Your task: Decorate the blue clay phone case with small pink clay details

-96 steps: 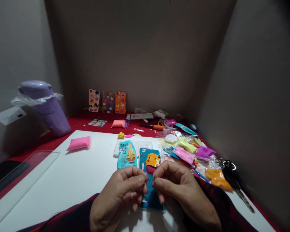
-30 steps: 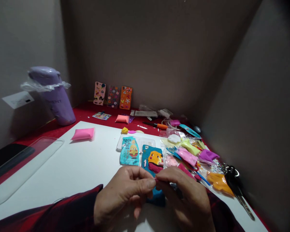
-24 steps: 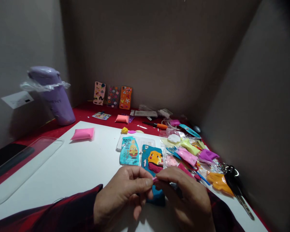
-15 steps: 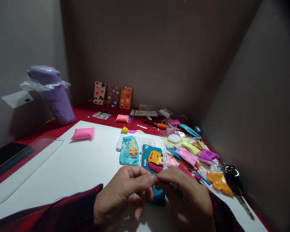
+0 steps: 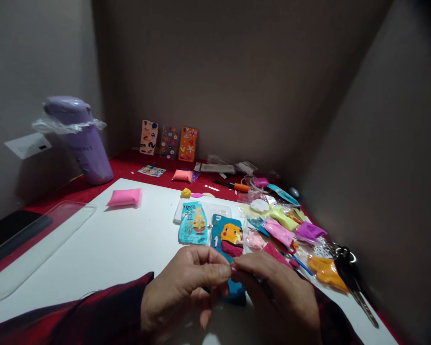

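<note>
The fingers of the left hand and right hand meet tip to tip, both seemingly pinched on a tiny pink piece, mostly hidden from me. It sits above a teal phone case with an orange face; the hands block my view of the case's lower part. Close by on its right, bagged clay crowds the white board, with keys at the board's right edge. A pink packet lies well apart to the left, near a clear case. Three decorated cases lean at the back of the red table. Beside the teal case, I can read 坚强 and 豆 on a turquoise wrapper; the purple bottle shows "MENT". The white tag's print is too small for me.
</note>
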Available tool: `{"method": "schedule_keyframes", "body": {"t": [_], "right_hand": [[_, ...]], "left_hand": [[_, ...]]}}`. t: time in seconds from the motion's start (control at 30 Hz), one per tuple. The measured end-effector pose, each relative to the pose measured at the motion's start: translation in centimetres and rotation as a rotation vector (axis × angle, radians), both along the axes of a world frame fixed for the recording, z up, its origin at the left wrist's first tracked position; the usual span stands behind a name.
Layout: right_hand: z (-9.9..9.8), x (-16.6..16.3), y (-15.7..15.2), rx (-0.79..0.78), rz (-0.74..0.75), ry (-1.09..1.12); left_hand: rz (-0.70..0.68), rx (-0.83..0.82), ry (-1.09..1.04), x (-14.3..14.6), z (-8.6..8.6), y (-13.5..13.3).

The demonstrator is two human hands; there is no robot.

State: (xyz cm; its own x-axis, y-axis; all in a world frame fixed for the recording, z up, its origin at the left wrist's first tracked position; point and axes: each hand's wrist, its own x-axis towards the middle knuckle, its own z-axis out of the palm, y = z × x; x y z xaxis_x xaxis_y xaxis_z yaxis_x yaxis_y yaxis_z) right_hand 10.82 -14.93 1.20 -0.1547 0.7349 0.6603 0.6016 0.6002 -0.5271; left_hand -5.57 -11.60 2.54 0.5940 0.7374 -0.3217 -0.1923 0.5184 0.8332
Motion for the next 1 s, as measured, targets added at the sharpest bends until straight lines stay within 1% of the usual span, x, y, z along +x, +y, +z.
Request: {"method": "schedule_keyframes", "body": {"t": [0.2, 0.4, 0.5, 0.6, 0.7, 0.8, 0.9, 1.0], "right_hand": [[-0.4, 0.0, 0.1, 0.037, 0.096, 0.003], [-0.4, 0.1, 0.6, -0.019, 0.145, 0.077], [-0.5, 0.5, 0.6, -0.041, 0.163, 0.076], [-0.7, 0.6, 0.3, -0.034, 0.132, 0.001], [-0.7, 0.4, 0.0, -0.045, 0.044, -0.101], [-0.8, 0.2, -0.1, -0.026, -0.021, -0.152], [-1.0, 0.3, 0.1, -0.014, -0.04, -0.158], [-1.2, 0.7, 0.3, -0.044, -0.01, -0.199]], "left_hand": [[0.017, -0.006, 0.006, 0.1, -0.5, 0.1], [0.05, -0.035, 0.014, 0.3, -0.4, 0.1], [0.077, -0.042, 0.005, 0.3, -0.4, 0.1], [0.084, -0.028, 0.002, 0.4, -0.4, 0.1], [0.082, -0.02, 0.022, 0.4, -0.1, 0.0], [0.082, -0.021, 0.074, 0.4, 0.0, -0.1], [0.091, -0.031, 0.071, 0.6, -0.2, -0.2], [0.088, -0.025, 0.03, 0.6, -0.9, -0.2]]}}
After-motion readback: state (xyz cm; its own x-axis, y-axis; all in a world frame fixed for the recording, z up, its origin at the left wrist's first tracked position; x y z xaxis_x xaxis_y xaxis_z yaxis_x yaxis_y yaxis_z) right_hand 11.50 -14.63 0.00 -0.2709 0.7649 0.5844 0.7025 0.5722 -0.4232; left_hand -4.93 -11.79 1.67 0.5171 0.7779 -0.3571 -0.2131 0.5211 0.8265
